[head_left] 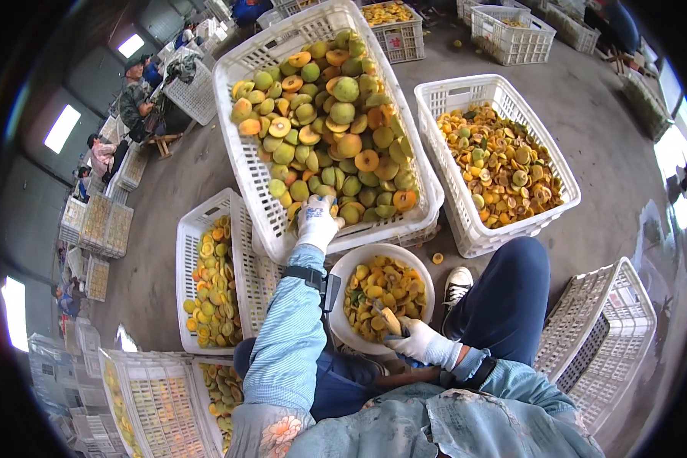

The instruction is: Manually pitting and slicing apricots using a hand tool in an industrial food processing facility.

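Observation:
My left hand (319, 223), in a white glove, reaches over the near edge of a tilted white crate (246, 164). Its fingers curl round a fruit (333, 210) among many green and orange fruits (342, 114), some cut in half; the hand hides most of the held one. My right hand (426, 343), gloved too, is closed on a small knife (390, 320) with a wooden handle, its short blade pointing up and left. That knife is above a round white basin (343, 328) of orange-yellow cut fruit pieces (385, 286), between my legs.
A white crate (504, 82) of cut pieces stands right, another (187, 267) left. An upended crate (626, 305) sits by my right knee (511, 282). One fruit piece (437, 258) lies on the floor. People (137, 103) sit among stacked crates at the far left.

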### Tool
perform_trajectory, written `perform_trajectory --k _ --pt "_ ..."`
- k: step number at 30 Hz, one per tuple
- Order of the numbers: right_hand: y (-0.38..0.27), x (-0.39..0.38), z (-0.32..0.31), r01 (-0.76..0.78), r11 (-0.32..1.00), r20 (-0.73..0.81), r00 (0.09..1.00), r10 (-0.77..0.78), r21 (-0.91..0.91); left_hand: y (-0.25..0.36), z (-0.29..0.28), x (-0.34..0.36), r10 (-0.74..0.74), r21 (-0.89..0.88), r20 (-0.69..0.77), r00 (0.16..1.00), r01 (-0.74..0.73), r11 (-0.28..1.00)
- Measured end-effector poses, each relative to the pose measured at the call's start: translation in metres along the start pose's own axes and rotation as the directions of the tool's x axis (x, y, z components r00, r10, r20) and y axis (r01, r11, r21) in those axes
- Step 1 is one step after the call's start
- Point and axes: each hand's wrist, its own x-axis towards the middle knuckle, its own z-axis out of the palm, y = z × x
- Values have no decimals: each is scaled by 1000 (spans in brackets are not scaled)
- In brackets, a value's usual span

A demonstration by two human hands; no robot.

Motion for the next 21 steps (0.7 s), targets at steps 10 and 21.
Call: perform_trajectory --k 10,21 --pt "-18 -18 -4 -66 973 59 997 54 221 -5 -28 -53 -238 -999 -32 971 -41 -35" --pt "-45 -18 32 446 800 -243 790 -563 -402 60 -14 -183 -236 -909 126 964 18 -415"
